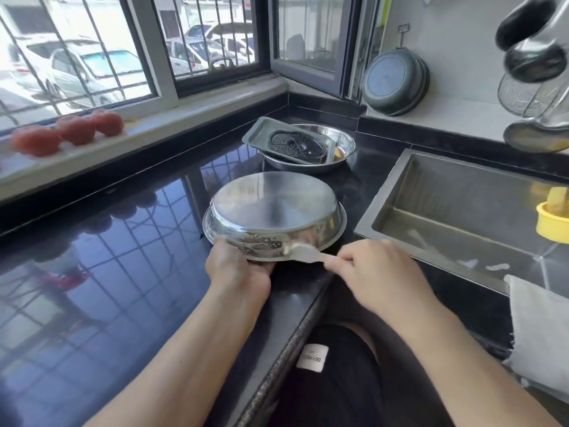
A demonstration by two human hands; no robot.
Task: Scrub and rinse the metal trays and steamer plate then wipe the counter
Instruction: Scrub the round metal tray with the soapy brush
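Head view: round metal tray [274, 211] lay upside down on counter [92, 272], left of sink [462, 211]. Left hand [237, 269] gripped tray's near rim, steadying. Right hand [375, 272] pinched brush [308, 252]; handle ran left toward tray, bristle end against tray's near side wall. Other trays [301, 146] stacked behind.

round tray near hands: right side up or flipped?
Flipped. The round tray shows its flat base on top, rim down on the counter.
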